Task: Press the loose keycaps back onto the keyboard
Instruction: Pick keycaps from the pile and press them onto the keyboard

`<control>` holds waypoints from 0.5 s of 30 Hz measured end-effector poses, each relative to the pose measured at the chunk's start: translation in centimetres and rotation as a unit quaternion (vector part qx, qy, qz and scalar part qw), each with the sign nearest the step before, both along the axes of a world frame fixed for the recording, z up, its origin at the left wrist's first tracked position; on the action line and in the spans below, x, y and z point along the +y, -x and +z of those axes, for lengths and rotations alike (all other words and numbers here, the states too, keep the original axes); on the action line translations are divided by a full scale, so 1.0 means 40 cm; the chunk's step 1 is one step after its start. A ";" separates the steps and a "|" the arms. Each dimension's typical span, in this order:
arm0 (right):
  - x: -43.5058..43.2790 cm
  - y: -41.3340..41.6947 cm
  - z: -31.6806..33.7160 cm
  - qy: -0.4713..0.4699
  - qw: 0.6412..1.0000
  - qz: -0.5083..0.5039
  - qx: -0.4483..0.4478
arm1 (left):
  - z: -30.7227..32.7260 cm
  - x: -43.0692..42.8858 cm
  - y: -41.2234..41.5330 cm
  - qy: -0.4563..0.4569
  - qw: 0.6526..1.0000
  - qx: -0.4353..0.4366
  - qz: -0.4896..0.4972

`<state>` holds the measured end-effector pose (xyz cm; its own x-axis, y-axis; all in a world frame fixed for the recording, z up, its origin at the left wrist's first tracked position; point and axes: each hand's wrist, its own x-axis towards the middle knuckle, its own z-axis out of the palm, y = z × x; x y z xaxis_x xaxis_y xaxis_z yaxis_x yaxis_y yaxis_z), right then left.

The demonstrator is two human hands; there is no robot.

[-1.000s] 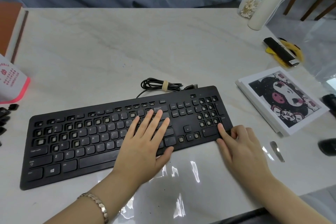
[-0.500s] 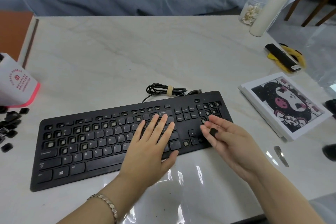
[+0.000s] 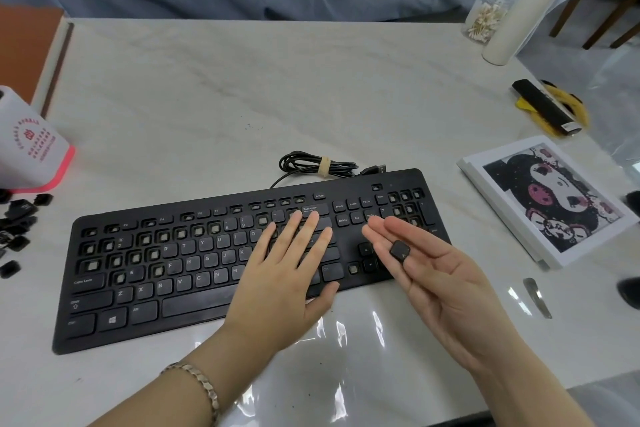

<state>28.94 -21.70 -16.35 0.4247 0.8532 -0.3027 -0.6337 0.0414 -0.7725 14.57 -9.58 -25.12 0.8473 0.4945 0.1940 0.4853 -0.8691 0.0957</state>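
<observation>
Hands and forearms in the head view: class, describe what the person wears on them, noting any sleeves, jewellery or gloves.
The left hand and the right hand wear no gloves and no rings that show. Both forearms are uncovered, with no sleeves in view. The left wrist carries a metal link bracelet, pale silver-gold in tone.
</observation>
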 end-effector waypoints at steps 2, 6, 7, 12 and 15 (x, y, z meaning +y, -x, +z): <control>-0.004 -0.001 -0.003 -0.008 1.000 0.007 0.000 | -0.001 0.000 0.000 0.000 1.000 0.000 0.001; -0.009 0.001 -0.013 -0.009 0.997 0.036 -0.071 | 0.000 0.000 0.000 -0.004 1.000 -0.001 0.001; -0.011 0.003 -0.017 0.004 0.995 0.034 -0.096 | 0.001 0.000 0.000 -0.005 1.000 -0.002 0.000; -0.019 0.000 -0.030 0.050 0.977 0.028 -0.206 | 0.002 0.000 -0.002 0.001 1.000 -0.004 0.002; -0.021 -0.008 -0.040 0.093 0.954 0.027 -0.283 | 0.004 0.001 -0.002 0.003 1.000 0.000 0.002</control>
